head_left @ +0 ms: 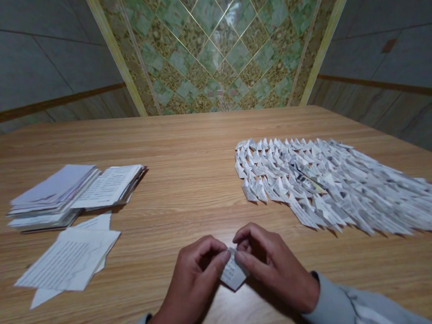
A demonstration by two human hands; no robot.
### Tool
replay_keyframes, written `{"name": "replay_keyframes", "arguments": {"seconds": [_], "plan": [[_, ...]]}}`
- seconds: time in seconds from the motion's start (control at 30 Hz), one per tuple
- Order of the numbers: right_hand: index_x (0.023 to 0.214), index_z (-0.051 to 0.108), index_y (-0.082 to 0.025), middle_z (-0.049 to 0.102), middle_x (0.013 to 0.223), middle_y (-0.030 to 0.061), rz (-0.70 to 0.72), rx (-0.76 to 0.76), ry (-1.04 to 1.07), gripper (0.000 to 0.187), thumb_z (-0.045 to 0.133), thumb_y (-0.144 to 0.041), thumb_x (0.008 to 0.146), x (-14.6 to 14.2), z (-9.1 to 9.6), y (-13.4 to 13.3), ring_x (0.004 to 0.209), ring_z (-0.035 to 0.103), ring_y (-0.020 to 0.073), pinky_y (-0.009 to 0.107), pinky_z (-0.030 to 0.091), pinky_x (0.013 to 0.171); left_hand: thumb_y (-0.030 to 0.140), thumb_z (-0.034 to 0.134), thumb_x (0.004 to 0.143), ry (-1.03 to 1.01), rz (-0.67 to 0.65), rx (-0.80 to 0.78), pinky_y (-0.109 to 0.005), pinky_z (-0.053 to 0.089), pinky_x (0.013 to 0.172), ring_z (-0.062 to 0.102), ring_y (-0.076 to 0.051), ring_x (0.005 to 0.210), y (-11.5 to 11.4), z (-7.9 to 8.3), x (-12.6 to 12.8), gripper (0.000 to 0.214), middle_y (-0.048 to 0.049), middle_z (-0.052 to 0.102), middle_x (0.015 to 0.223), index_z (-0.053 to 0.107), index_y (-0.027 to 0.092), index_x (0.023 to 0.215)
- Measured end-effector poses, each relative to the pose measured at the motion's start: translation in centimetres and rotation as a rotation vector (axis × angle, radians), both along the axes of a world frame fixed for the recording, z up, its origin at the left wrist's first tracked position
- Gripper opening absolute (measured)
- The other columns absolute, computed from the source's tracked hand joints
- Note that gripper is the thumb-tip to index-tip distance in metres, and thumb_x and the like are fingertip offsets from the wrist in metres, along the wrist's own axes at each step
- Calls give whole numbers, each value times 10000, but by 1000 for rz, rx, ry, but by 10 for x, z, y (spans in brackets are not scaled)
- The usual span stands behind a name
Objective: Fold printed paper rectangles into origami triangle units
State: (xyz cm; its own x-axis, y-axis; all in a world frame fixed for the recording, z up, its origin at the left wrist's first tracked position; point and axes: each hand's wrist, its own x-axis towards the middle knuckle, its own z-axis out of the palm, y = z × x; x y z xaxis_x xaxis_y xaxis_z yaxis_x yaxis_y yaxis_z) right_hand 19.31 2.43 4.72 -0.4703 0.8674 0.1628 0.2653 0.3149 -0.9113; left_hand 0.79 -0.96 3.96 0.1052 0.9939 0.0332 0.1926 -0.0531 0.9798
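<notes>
A small folded piece of printed paper [233,275] is held between my two hands near the table's front edge, its pointed end toward me. My left hand [195,272] pinches its upper left part between thumb and fingers. On the other side, my right hand [272,265] grips the upper right part the same way, thumb on top. The fingertips behind the paper are partly hidden. Many folded paper boats [316,183] stand in close rows on the table to the right, beyond my right hand.
Stacked paper sheets [55,188] lie at the left, with a smaller printed stack [108,186] against them. Nearer to me are a few loose printed sheets [69,260]. The wooden table [184,139] reaches back to a tiled wall [210,51].
</notes>
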Motion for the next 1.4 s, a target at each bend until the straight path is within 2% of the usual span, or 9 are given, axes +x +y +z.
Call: {"name": "replay_keyframes", "arguments": {"seconds": [0.17,0.3,0.43,0.6,0.83,1.03,1.2,1.3,1.4], "plan": [[767,608,-179,584,725,0,-4,98,-48,162,589,-233,919,0,-5,0,711,547,149,260,363,639,344,613,928,107,-49,56,-235,422,617,574,-153,660,-1,-1,3,268,-11,636,681,670,171,731],[788,590,-181,587,742,2,-47,28,31,186,557,-290,936,0,-5,0,704,542,149,261,373,635,379,619,919,-2,-42,-33,-235,437,609,569,-160,670,3,-3,4,256,-13,640,704,673,167,785],[821,565,-187,559,703,-19,-28,-80,64,164,537,-309,926,0,-3,1,636,502,134,245,362,576,374,623,913,17,-39,1,-236,433,613,566,-156,660,3,-3,3,284,-15,640,682,668,159,732],[771,578,-179,552,698,-13,-13,-2,-12,179,572,-296,907,-1,-3,-1,653,503,134,249,344,595,339,621,918,75,-42,35,-229,420,608,562,-145,644,1,-3,2,274,-5,639,666,668,163,712],[761,586,-180,577,688,-13,-82,-27,101,228,562,-327,933,2,-6,2,640,521,130,246,378,600,386,675,856,-117,28,-105,-245,445,615,562,-159,665,6,-4,1,244,-16,645,695,686,153,782],[769,569,-178,577,693,-12,-53,-105,137,235,562,-352,926,1,-5,4,639,518,131,246,389,585,379,687,851,-137,39,-93,-235,431,601,540,-144,644,9,-4,-2,271,-10,622,659,662,150,709],[779,549,-181,526,639,-40,-75,-214,126,183,579,-326,887,-1,-8,7,581,465,115,235,341,532,359,690,859,-235,61,-141,-237,458,629,578,-146,692,10,-10,1,199,-7,643,743,642,168,891],[773,525,-192,535,646,-38,-105,-256,181,190,569,-332,892,-1,-10,8,579,489,118,233,355,527,328,726,815,-324,63,-202,-243,470,600,600,-150,672,12,-14,2,274,-10,660,776,601,179,1008],[878,578,-187,625,764,8,-127,-138,106,106,552,-282,916,3,-9,8,691,576,159,271,433,617,309,723,800,-362,82,-229,-239,467,553,588,-141,620,14,-16,1,317,-9,656,771,574,178,1047]]}}
